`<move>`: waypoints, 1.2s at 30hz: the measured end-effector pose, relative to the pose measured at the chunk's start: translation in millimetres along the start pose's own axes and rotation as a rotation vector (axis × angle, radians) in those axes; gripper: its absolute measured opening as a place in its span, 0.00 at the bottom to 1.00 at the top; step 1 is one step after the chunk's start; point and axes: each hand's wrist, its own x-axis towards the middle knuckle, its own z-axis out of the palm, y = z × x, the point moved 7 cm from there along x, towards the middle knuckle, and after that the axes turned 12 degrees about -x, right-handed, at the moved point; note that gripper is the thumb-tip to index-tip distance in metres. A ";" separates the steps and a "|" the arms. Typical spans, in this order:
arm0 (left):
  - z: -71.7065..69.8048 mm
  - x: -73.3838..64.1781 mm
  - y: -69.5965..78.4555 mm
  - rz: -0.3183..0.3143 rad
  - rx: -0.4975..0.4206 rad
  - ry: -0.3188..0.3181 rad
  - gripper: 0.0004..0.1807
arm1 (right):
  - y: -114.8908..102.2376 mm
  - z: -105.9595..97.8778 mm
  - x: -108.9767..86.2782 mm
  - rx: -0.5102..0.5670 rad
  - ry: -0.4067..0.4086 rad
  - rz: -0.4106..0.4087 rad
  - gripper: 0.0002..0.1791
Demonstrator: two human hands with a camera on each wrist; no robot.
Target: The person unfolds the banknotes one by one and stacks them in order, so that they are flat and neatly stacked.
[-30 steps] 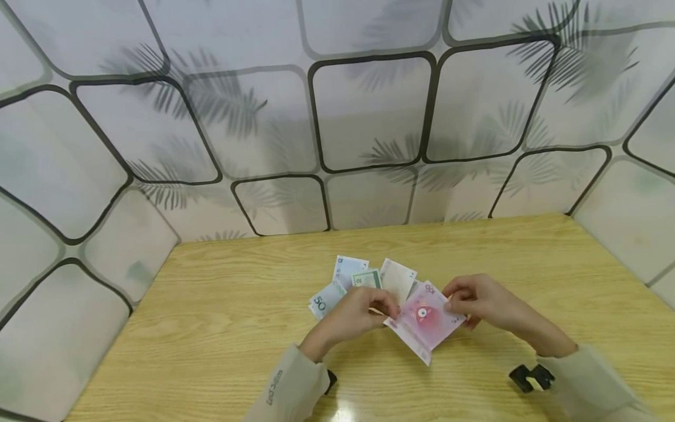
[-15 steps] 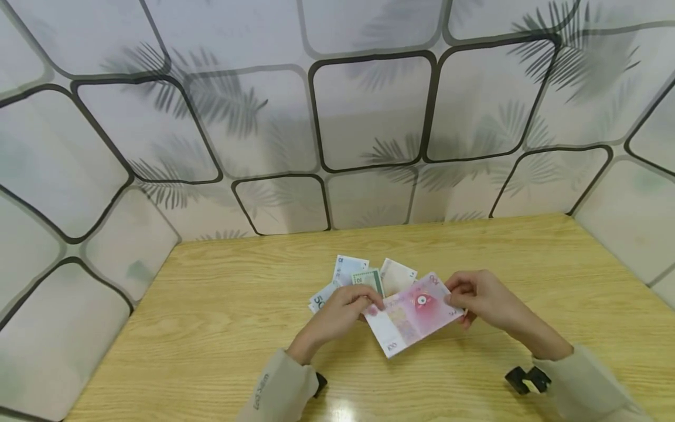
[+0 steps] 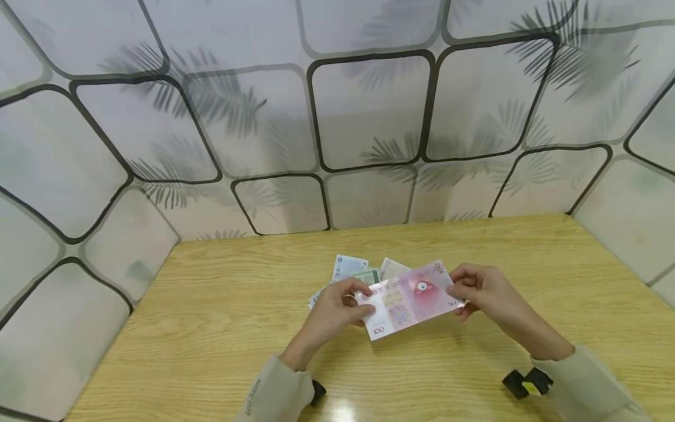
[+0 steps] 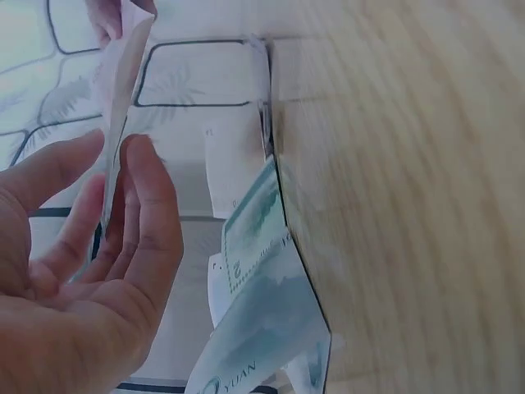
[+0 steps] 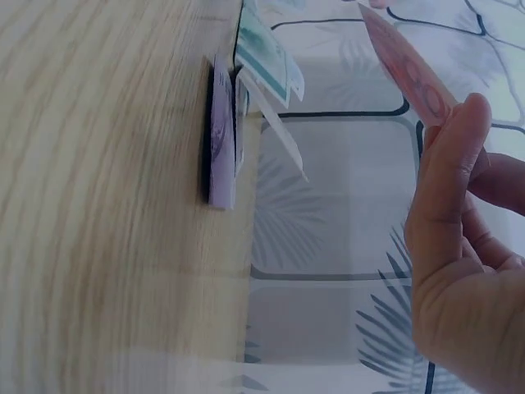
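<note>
A pink 100 banknote (image 3: 408, 299) is held spread between both hands above the table. My left hand (image 3: 332, 306) pinches its left end, and my right hand (image 3: 487, 291) pinches the upper right end between thumb and fingers. The left wrist view shows the pink note (image 4: 123, 74) edge-on, between the thumb and fingertips. In the right wrist view its printed face (image 5: 410, 74) slants up from my fingers. Behind it lie a pale blue note (image 3: 348, 267), a green note (image 3: 372, 274) and a pale note (image 3: 392, 268), partly hidden by the held one.
Loose banknotes fan out on the wooden table (image 3: 227, 328), including a blue-green one (image 4: 262, 320) and a purple folded one (image 5: 220, 144) standing slightly up from the surface. Patterned fabric walls (image 3: 371, 117) rise behind the table and at both sides.
The pink note was folded over a second ago and now lies unfolded between my hands. My left hand has moved left along with its end, and the note has risen slightly.
</note>
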 end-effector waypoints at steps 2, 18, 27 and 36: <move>-1.0 -1.4 0.8 -0.009 -0.033 0.011 0.15 | -0.4 0.8 -0.7 0.030 0.005 -0.019 0.10; -10.8 -7.6 -11.1 -0.099 -0.343 0.050 0.25 | 0.3 12.1 0.0 0.256 -0.100 -0.131 0.08; -6.4 -12.5 -8.5 -0.071 -0.214 -0.012 0.21 | 1.6 18.0 0.5 0.217 -0.166 -0.128 0.06; -7.4 -16.3 -3.5 -0.036 -0.157 -0.067 0.20 | 3.5 27.8 0.8 0.185 -0.243 -0.074 0.24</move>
